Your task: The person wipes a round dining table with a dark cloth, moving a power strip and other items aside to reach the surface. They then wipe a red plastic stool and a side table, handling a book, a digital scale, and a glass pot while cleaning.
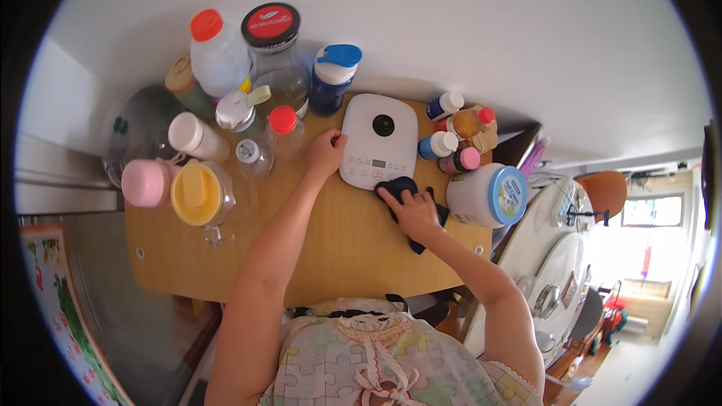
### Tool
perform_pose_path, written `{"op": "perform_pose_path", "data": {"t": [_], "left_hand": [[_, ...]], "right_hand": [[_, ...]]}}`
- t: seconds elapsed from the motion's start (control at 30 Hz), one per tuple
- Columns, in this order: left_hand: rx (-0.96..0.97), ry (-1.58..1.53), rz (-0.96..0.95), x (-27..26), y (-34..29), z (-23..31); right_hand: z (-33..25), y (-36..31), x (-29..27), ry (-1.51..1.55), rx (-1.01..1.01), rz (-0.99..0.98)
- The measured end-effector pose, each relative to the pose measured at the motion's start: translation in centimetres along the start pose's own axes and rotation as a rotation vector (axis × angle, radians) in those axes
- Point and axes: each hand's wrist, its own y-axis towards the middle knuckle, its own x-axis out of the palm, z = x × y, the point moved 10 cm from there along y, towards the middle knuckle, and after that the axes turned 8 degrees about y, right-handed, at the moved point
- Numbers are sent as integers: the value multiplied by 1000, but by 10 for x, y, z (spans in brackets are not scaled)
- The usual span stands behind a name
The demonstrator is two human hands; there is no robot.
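Observation:
A flat white kettle base (361, 135) with a round black connector and a panel of buttons lies on the wooden table. At its left edge, my left hand (326, 153) grips it with bent fingers. Under my right hand (416, 213) is a crumpled black cloth (440, 214), pressed against the base's near right corner. The fingers lie over the cloth, and part of it hangs loose toward me. Some of the cloth is hidden by the hand.
Bottles and jars crowd the left of the wooden table (331, 248), including a yellow-lidded jug (198, 194), a large glass jar (280, 75) and a blue bottle (331, 90). Right of the base stand several small bottles (438, 145) and a blue-lidded tub (474, 194). A white wall rises behind.

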Motion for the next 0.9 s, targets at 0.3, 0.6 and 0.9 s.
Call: {"op": "perform_pose_path", "data": {"t": [0.3,0.6,0.9], "left_hand": [[-53,10,32,7,-3,-8],[-88,-1,10,5,-5,-6],[-92,19,25,4,-4,-8]], "right_hand": [[-20,26,-14,-35,-105,53],[19,-5,-17,-122,-197,85],[-38,31,-31,-91,-344,185]]}}
